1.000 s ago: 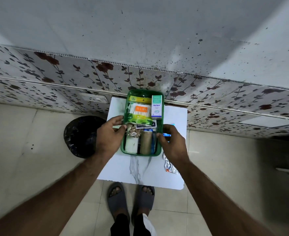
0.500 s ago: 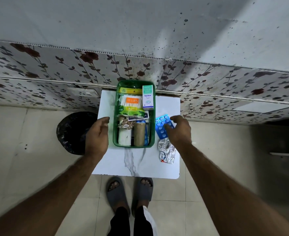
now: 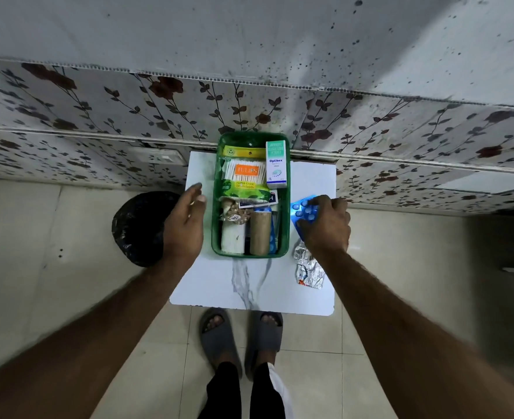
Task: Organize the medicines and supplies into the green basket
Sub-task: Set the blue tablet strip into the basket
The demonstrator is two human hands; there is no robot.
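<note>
Now the green basket [image 3: 285,237] on the white table [image 3: 249,285] holds cotton swabs [image 3: 244,173], a box [image 3: 276,164] and rolls, the left hand [image 3: 184,225] hangs open beside it, and the right hand [image 3: 325,225] pinches a blue pill sheet [image 3: 302,211].

green basket [image 3: 285,237] packed, mid-table | blue blister pack [image 3: 302,210] right beside it | crumpled foil strip [image 3: 308,272] nearer

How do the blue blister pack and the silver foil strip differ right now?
The blue blister pack looks flat with its pills in place; the silver foil strip is crumpled. The right hand covers part of the blue pack; the silver strip lies untouched, nearer the person. Both are on the table, right of the green basket.
</note>
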